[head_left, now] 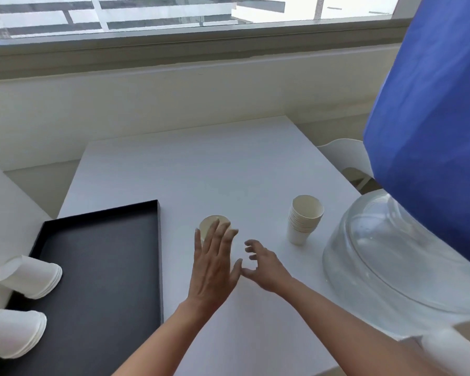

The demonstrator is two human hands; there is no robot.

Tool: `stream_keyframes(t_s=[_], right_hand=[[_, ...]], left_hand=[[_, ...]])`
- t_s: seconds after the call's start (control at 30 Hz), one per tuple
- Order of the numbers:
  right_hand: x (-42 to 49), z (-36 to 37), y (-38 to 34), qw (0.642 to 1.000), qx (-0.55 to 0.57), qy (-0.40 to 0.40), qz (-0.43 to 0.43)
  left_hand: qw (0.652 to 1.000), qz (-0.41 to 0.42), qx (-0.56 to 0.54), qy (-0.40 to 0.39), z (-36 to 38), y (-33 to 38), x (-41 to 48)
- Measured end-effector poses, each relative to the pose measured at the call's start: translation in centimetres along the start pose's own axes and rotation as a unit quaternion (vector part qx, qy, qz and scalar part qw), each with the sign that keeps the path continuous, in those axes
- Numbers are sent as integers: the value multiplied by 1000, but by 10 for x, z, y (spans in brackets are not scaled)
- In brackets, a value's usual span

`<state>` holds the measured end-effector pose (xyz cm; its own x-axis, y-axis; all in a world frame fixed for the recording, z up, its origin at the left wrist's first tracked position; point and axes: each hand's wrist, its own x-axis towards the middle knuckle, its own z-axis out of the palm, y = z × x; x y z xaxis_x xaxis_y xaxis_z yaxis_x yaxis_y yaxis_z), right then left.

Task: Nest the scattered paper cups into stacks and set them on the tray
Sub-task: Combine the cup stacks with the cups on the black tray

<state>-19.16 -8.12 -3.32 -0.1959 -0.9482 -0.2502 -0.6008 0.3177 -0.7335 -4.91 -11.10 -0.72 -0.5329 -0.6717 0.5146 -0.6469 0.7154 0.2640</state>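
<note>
Two nested cup stacks are laid on their sides at the left edge of the black tray [106, 253]: the nearer stack [11, 332] and the farther stack [27, 276]. At the middle of the table [201, 172], the left hand [215, 264] is held flat and the right hand [266, 267] loosely spread, both empty. A single cup [215, 222] is partly hidden behind the left fingers, and contact cannot be told. An upright stack [304, 223] is seen near the right edge.

We are seeing white paper cups [304, 222] standing on a plain white counter [201, 172], a matte black tray [101, 256] lying left, blue cloth [432, 118] hanging right.
</note>
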Motion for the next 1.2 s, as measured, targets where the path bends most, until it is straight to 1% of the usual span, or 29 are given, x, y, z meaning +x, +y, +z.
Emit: stream_keyframes(t_s=[0.07, 0.23, 0.37, 0.47, 0.53, 0.67, 0.73, 0.83, 0.93, 1.03, 1.13, 1.2], right_hand=[[-10, -4, 6, 1000, -1, 7, 5], [-40, -15, 25, 1000, 9, 21, 19], [-70, -25, 44, 999, 19, 23, 33], [-97, -34, 63, 998, 24, 24, 47], [-113, -39, 74, 998, 23, 18, 54], [-150, -51, 101, 996, 32, 23, 82], [-168, -56, 115, 994, 44, 23, 101], [-191, -62, 134, 989, 67, 13, 131], [-216, -71, 155, 983, 94, 11, 158], [-240, -80, 178, 971, 136, 11, 197], [-259, -88, 201, 954, 175, 12, 244], [-268, -92, 215, 943, 196, 10, 269]], left_hand=[[1000, 5, -13, -11, 2, 8, -5], [994, 0, -84, -68, 15, 34, -20], [986, -31, -121, -108, 32, 64, -35], [965, -99, -161, -182, 37, 93, -42], [947, -143, -202, -207, 41, 107, -47], [919, -175, -245, -253, 45, 145, -59], [901, -197, -265, -281, 48, 166, -66], [864, -239, -298, -328, 55, 192, -74], [811, -301, -347, -362, 60, 221, -80], [754, -362, -403, -372, 63, 246, -82], [720, -387, -434, -378, 69, 264, -83], [709, -392, -444, -383, 76, 272, -85]])
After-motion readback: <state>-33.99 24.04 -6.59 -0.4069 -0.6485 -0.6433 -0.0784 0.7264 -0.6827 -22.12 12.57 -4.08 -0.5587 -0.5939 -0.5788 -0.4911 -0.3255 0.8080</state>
